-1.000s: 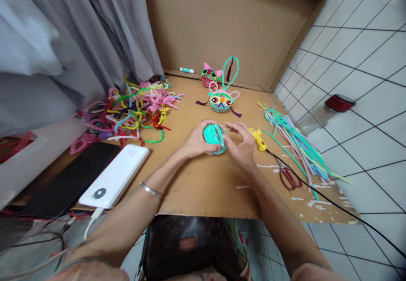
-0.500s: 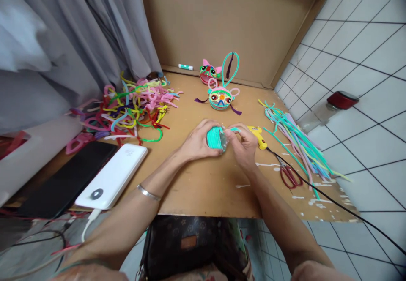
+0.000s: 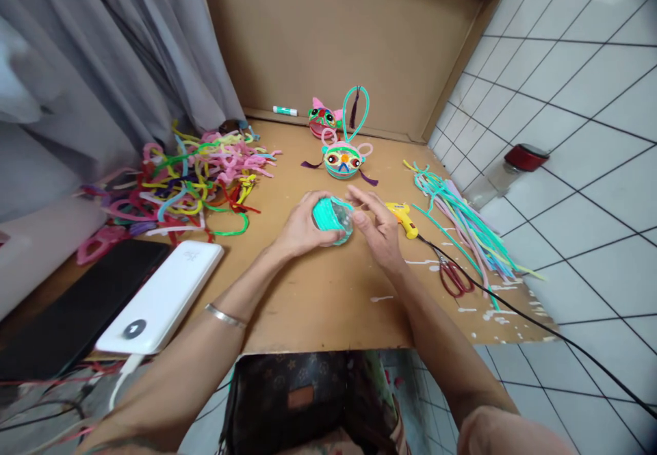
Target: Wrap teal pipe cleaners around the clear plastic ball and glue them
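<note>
My left hand (image 3: 302, 228) is wrapped round a clear round container (image 3: 343, 214) from its left side. Rows of teal pipe cleaner (image 3: 326, 218) are coiled around that container, and its see-through end faces right. At this end is my right hand (image 3: 377, 226), fingers stretched out and thumb apart, close by the rim where a teal strand runs. Whether its fingertips touch the strand is unclear. Behind the hands stands a finished-looking teal animal-face figure (image 3: 343, 161) with pink ears, purple tassels and a tall loop. Another figure (image 3: 323, 118) with pink pointed ears sits farther back.
A tangled pile of pipe cleaners (image 3: 205, 174) lies at left, a bundle of straight ones (image 3: 462, 215) at right. Near my right hand are a yellow glue gun (image 3: 403, 219) with a black cable and red-handled scissors (image 3: 454, 279). A white power bank (image 3: 161, 297) lies front left.
My right hand's fingers have straightened from a pinch on the teal strand, whose loose end no longer sticks up. The container has turned slightly, showing more of its clear end. The view has shifted.
</note>
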A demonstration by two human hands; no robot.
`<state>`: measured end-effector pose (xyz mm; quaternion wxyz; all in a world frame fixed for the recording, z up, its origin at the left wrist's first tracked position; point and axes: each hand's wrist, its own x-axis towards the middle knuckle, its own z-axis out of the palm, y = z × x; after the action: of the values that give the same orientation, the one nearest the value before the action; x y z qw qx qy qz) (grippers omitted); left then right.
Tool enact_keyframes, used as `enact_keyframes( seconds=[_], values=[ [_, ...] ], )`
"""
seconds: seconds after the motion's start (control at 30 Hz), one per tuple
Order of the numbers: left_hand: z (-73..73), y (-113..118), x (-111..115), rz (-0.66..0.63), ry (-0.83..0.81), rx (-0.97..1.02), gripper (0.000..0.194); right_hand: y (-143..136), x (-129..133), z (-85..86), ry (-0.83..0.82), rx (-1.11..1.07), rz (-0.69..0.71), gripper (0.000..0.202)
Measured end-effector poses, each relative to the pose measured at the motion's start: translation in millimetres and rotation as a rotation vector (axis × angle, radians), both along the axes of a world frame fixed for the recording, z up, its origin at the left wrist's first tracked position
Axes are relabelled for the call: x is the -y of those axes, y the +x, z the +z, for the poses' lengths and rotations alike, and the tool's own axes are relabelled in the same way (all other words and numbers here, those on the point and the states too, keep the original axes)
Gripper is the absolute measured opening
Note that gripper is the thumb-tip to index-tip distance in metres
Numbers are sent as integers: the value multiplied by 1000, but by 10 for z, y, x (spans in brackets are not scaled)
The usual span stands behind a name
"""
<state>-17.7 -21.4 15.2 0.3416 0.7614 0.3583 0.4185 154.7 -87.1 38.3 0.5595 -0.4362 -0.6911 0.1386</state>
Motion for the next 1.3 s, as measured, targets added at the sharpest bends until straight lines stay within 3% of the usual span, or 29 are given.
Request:
enact_keyframes(
  seconds=[0.07, 0.17, 0.27, 0.37, 0.5, 0.7, 0.83, 0.97, 1.17, 1.3],
  values=[
    [-8, -1, -36, 57, -144, 60, 73, 130, -95, -66, 15, 38, -166, 45],
    [-16, -13, -90, 86, -310, 190, 77, 396, -238, -178, -56, 119, -549, 44],
    [-41, -29, -128, 139, -382, 309, 78, 615, -299, -241, -285, 327, -870, 53],
    [-88, -26, -157, 165, -374, 374, 77, 691, -279, -243, -570, 535, -1005, 66],
    [-144, 58, -222, 176, -363, 410, 79, 687, -235, -252, -755, 668, -994, 64],
    [-181, 248, -331, 88, -361, 479, 82, 783, -306, -355, -653, 500, -1058, 46],
    [-189, 234, -335, 46, -392, 518, 84, 830, -468, -341, -438, 326, -1104, 41],
    [-189, 158, -325, -96, -455, 547, 83, 787, -661, -290, -151, 128, -1094, 37],
    [-191, 113, -329, -199, -474, 497, 85, 622, -762, -287, 35, -40, -964, 36],
    [-195, 97, -328, -248, -442, 419, 88, 545, -669, -323, 112, -7, -876, 38]
  ],
)
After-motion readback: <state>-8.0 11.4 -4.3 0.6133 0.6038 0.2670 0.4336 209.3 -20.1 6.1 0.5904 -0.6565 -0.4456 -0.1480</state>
